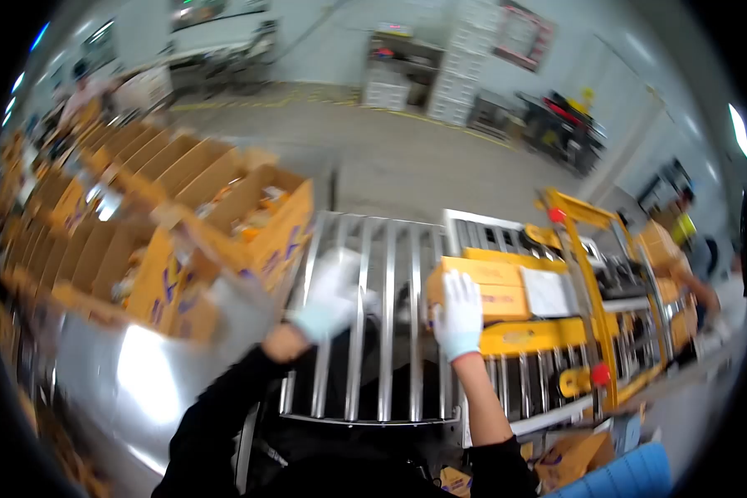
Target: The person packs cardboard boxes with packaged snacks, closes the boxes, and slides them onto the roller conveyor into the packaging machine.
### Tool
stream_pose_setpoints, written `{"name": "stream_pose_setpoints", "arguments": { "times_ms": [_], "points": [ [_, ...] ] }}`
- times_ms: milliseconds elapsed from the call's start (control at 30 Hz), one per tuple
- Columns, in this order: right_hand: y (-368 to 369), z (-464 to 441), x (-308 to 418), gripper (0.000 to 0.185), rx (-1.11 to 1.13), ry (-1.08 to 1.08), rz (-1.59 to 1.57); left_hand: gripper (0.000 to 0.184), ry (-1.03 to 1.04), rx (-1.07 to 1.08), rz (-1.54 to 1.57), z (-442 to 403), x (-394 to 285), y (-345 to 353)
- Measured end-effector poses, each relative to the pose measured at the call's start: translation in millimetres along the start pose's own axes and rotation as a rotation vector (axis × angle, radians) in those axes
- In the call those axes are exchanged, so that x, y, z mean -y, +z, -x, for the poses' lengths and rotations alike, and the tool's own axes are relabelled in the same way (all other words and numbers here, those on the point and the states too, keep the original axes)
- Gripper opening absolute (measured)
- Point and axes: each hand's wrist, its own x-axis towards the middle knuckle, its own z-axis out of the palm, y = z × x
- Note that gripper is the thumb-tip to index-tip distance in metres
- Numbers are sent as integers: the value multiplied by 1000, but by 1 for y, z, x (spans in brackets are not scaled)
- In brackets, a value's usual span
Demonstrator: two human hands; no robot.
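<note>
A closed yellow-brown carton [502,282] lies between the yellow side guides of a carton sealing machine [589,290]. My right hand [459,315], in a white glove, rests against its near end with the fingers stretched out. A white rectangular item [548,292] is at the carton's far end; I cannot make out what it is. My left hand [330,290], also gloved, is above the metal roller conveyor [386,332]. Motion smears its fingers, and nothing can be made out in it.
Open cartons [266,224] with small packets inside stand in rows on the left, beside a shiny metal table [133,373]. A person [693,236] is at the far right beyond the machine. White crates [452,87] are stacked by the back wall.
</note>
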Motion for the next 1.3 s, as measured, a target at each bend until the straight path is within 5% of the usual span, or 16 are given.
{"name": "stream_pose_setpoints", "arguments": {
  "times_ms": [100, 167, 300, 367, 433, 500, 533, 600, 633, 700, 733, 900, 967, 1033, 1133, 1300],
  "points": [
    [2, -1, -22, 32, -154, -76, -140, 35, -130, -272, -711, -14, 84, -90],
    [9, 3, -28, 28, -151, -72, -129, 30, -279, 74, -812, -21, 134, -99],
    [-6, -5, 45, 36, 268, -275, -433, 40, -11, 177, -629, -43, 83, -71],
    [-21, 6, 87, 64, 108, -487, -485, 38, -188, 367, -31, -52, 30, -80],
    [-42, 19, 106, 83, -61, -408, -542, 32, 3, -96, 203, -39, 9, -76],
    [-21, 18, 106, 78, -51, -357, -528, 34, 35, -309, -185, -32, 23, -86],
    [7, 17, 99, 77, -19, -401, -511, 34, -189, -8, 163, -29, 51, -88],
    [8, 4, 86, 65, 41, -463, -596, 36, -119, 427, 259, -30, 48, -86],
    [8, -6, 78, 65, 39, -469, -587, 33, 10, 361, 42, -28, 39, -76],
    [-17, -23, 76, 54, 678, -27, -989, 30, 209, 359, -121, -44, 48, -58],
    [-3, -20, 77, 49, 416, -55, -1121, 28, 187, 302, -175, -47, 51, -45],
    [-31, -47, 84, 81, -56, -204, -184, 42, -35, -174, -76, -49, 87, 21],
    [-30, -32, 92, 90, -29, -120, -253, 50, -309, -141, 228, -44, 121, 29],
    [-22, 6, 103, 87, 20, -271, -391, 50, -495, 310, 1111, -38, 138, 16],
    [-29, 7, 77, 73, 154, -286, -218, 44, -449, 203, 785, -41, 110, 24],
    [-14, -23, 43, 110, 99, -18, 6, 58, -169, -147, 515, -15, -13, 143]
  ]
}}
